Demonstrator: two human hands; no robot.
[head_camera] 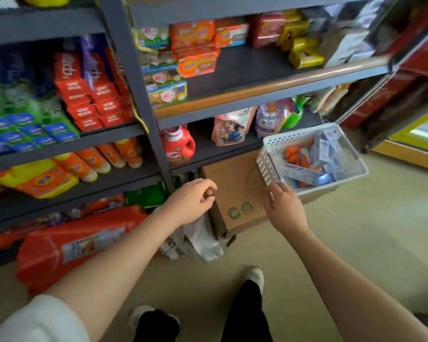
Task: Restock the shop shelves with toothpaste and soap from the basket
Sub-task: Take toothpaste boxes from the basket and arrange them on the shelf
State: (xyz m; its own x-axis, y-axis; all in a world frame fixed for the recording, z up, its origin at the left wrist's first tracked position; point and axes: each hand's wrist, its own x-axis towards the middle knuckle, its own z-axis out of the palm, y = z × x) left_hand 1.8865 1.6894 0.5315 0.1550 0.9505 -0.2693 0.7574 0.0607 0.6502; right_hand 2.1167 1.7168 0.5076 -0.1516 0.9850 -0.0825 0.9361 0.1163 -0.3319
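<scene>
A white perforated basket (267, 166) rests on a brown cardboard box (235, 193) by the shelves. It holds pale blue toothpaste boxes (304, 174) and orange soap packs (294, 156). My right hand (283, 208) reaches the basket's near corner, fingers apart, holding nothing. My left hand (190, 201) hovers left of the box with fingers loosely curled and empty. Red toothpaste boxes (89, 95) are stacked on the left shelf, and orange soap packs (198, 60) lie on the upper right shelf (257, 70).
Dark grey shelf uprights (139, 95) stand between bays. Detergent bottles (178, 144) and pouches (272, 117) fill the lower shelf. A red pack (72, 248) and white plastic bags (198, 240) lie on the floor at left. My feet (255, 277) stand on beige floor.
</scene>
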